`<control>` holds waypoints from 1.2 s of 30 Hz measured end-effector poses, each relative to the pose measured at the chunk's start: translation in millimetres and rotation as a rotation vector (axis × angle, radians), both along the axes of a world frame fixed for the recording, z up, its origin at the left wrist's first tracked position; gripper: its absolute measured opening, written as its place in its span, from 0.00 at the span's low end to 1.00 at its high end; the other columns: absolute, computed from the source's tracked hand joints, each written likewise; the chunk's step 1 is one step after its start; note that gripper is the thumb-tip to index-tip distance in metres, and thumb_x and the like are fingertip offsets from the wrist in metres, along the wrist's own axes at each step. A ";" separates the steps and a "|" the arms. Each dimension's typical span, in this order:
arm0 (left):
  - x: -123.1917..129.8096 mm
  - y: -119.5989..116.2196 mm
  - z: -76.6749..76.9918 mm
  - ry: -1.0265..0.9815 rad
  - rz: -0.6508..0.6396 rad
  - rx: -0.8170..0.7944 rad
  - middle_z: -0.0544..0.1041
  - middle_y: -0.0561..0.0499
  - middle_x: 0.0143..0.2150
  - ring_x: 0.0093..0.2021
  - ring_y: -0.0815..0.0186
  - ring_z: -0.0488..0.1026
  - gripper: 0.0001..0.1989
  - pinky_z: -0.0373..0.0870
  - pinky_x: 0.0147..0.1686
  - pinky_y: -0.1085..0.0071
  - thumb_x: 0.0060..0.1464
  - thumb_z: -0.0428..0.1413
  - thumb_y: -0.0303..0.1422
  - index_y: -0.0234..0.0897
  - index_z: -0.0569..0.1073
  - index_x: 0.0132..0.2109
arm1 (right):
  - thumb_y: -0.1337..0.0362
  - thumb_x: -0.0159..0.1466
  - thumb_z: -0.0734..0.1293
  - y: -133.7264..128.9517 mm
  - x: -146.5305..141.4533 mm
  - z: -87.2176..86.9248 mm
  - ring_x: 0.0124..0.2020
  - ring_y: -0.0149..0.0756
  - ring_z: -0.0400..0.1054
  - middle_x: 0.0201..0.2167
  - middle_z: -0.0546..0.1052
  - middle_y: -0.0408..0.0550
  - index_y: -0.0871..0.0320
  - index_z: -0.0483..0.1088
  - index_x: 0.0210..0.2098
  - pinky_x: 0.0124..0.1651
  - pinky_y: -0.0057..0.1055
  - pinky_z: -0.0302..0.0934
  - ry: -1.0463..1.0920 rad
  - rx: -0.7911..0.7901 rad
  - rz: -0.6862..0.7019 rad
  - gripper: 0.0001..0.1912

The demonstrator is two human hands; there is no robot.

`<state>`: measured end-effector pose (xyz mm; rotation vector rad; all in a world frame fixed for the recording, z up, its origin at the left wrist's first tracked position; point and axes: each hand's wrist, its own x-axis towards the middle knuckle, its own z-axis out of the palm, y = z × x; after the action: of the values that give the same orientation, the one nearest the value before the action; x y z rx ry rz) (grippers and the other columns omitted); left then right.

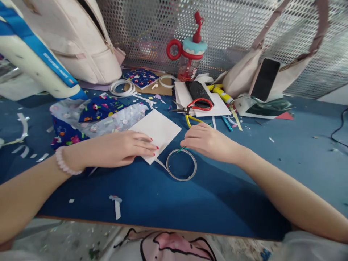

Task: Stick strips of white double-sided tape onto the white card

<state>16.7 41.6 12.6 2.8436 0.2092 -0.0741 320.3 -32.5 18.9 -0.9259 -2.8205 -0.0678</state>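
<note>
My left hand (133, 146) lies with its fingers stretched out across a square white card (160, 127) on the blue table. A roll of narrow tape (195, 169) rests just right of the card, and its loose strip (161, 164) runs to the card's near corner. Closed in a pinch, my right hand (209, 143) holds a thin green object (179, 149) whose end reaches over the roll; most of it is hidden by the fingers. Beyond the right hand lie scissors (187, 110) with red and yellow handles.
Patterned blue wrapping paper (65, 123) spreads left of the card. Behind stand a pale backpack (81, 47), a red-handled cup (190, 58) and a handbag (244, 69) with a phone (268, 78) against it. A white tape roll (122, 88) and paper scraps lie about.
</note>
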 end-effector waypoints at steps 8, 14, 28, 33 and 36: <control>2.1 -0.8 -4.9 -0.112 0.012 -0.069 0.72 0.51 0.61 0.64 0.59 0.62 0.20 0.54 0.66 0.58 0.61 0.51 0.26 0.47 0.73 0.57 | 0.68 0.73 0.53 15.8 -28.3 -7.9 0.38 0.33 0.65 0.33 0.76 0.47 0.59 0.71 0.40 0.39 0.34 0.49 -0.059 0.198 0.118 0.16; 14.2 -5.4 -12.8 -0.193 0.098 -0.112 0.76 0.48 0.53 0.56 0.60 0.68 0.13 0.61 0.59 0.60 0.66 0.49 0.32 0.43 0.77 0.49 | 0.70 0.72 0.54 15.8 -29.7 -11.1 0.37 0.32 0.64 0.32 0.76 0.46 0.58 0.70 0.40 0.38 0.34 0.48 -0.050 0.268 0.110 0.14; 23.3 -7.0 -19.7 -0.183 0.180 -0.197 0.72 0.50 0.48 0.53 0.61 0.66 0.06 0.56 0.57 0.61 0.63 0.52 0.32 0.42 0.75 0.39 | 0.71 0.71 0.57 19.0 -37.6 -6.8 0.34 0.31 0.63 0.30 0.74 0.43 0.57 0.70 0.40 0.39 0.33 0.51 -0.111 0.488 0.192 0.11; 22.9 -6.5 -20.8 -0.195 0.165 -0.196 0.71 0.50 0.48 0.53 0.62 0.66 0.06 0.55 0.58 0.62 0.63 0.52 0.30 0.41 0.74 0.40 | 0.71 0.70 0.58 17.0 -37.8 -5.9 0.34 0.32 0.62 0.28 0.73 0.42 0.58 0.70 0.40 0.39 0.33 0.51 -0.086 0.509 0.198 0.09; 22.1 -5.3 -23.2 -0.211 0.150 -0.198 0.71 0.51 0.49 0.53 0.63 0.66 0.05 0.54 0.58 0.64 0.63 0.53 0.29 0.41 0.73 0.40 | 0.70 0.70 0.59 15.6 -36.6 -6.7 0.34 0.32 0.61 0.28 0.73 0.42 0.58 0.70 0.40 0.39 0.33 0.51 -0.088 0.527 0.196 0.08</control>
<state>38.8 36.4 -10.7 2.6059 0.3480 0.2234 283.7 -16.9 12.1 -0.5337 -2.7289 -0.7960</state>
